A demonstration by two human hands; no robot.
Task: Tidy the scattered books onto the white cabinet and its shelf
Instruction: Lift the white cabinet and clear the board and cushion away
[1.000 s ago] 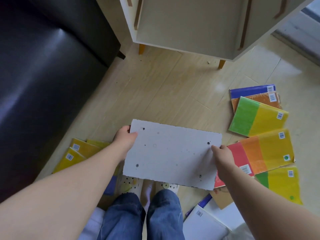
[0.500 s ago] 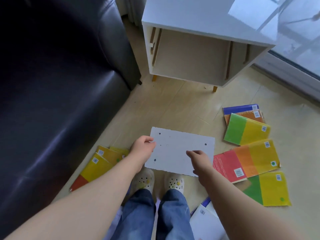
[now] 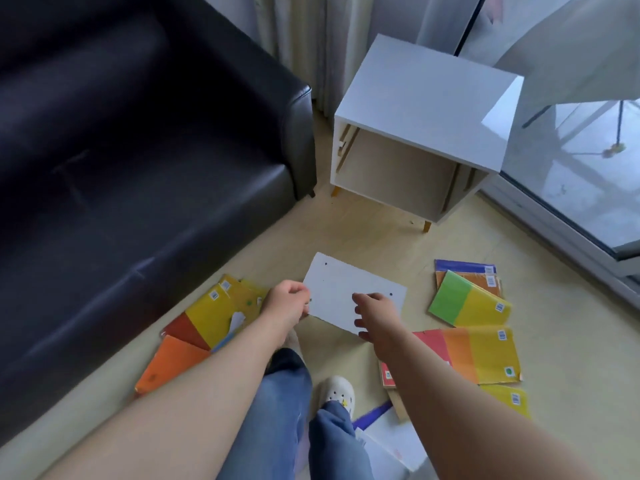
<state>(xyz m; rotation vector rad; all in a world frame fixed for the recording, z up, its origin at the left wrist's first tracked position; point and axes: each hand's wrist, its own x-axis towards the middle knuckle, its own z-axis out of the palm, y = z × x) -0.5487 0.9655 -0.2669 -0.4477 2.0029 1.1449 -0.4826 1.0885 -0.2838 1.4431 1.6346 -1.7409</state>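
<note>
The white board (image 3: 349,292) has come up and toward the white cabinet (image 3: 426,98) — the right hand (image 3: 375,315) has slid from its end to the edge facing away from the cabinet.

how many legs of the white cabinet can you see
2: the sofa-side leg at the front corner, the window-side leg at the other; rear legs may be hidden.

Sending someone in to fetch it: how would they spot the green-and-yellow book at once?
Find the white cabinet by the glass door. On the floor just in front of it, the green-and-yellow book lies atop an orange book. Only its cover is half bright green.
</note>
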